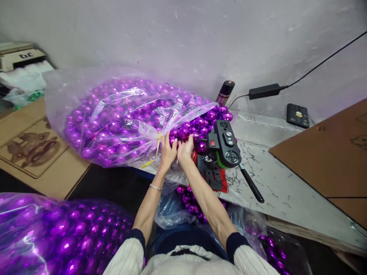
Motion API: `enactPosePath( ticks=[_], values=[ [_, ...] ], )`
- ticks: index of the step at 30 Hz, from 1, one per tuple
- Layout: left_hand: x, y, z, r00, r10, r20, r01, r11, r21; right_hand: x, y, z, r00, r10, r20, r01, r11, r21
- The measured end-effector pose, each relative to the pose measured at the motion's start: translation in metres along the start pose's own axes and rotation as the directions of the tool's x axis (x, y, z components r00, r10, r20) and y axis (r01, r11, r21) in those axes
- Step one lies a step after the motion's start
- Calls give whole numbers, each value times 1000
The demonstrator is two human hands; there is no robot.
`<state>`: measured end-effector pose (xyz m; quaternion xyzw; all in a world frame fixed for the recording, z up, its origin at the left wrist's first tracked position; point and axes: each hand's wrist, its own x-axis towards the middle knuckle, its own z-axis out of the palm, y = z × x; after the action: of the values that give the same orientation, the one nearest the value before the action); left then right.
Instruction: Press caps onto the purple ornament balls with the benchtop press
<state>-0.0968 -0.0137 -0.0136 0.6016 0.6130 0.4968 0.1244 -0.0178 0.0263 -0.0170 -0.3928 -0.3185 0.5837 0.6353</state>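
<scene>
Both hands are close together at the mouth of a clear plastic bag point(65, 89) filled with shiny purple faceted balls point(134, 110). My left hand point(168, 152) is curled on the balls beside the bag's gathered edge, where a yellow tie point(159, 142) hangs. Almost touching it, my right hand point(185, 149) is curled on the same loose purple balls point(200, 124) that spill from the bag. Its fingertips are partly hidden among them. Just right of my hands stands a black machine point(228, 143) with a red switch and a lever handle point(252, 186).
A dark spray can point(225, 93) stands by the wall. A black power adapter point(264, 91) hangs on its cable, near a dark phone point(297, 115). Small dark wire bits litter the white table point(272, 179). Cardboard point(329, 160) is at right; another purple-ball bag point(71, 236) is lower left.
</scene>
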Motion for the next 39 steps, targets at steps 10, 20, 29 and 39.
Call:
enactPosePath(
  ticks=[10, 20, 29, 39],
  values=[
    [-16, -12, 0, 988, 137, 72, -144, 983, 111, -82, 3, -9, 982, -12, -186, 15, 1000, 12],
    [-29, 15, -12, 986, -68, -152, 17, 948, -317, -156, -9, -71, 948, -308, 78, 309, 837, -452],
    [-132, 83, -28, 657, -569, 494, 673, 147, -725, -224, -39, -122, 873, -435, 220, 450, 545, -707],
    [-168, 100, -27, 388, -438, 811, 878, -91, -469, -223, -43, -145, 919, -387, 73, 272, 489, -829]
  ],
)
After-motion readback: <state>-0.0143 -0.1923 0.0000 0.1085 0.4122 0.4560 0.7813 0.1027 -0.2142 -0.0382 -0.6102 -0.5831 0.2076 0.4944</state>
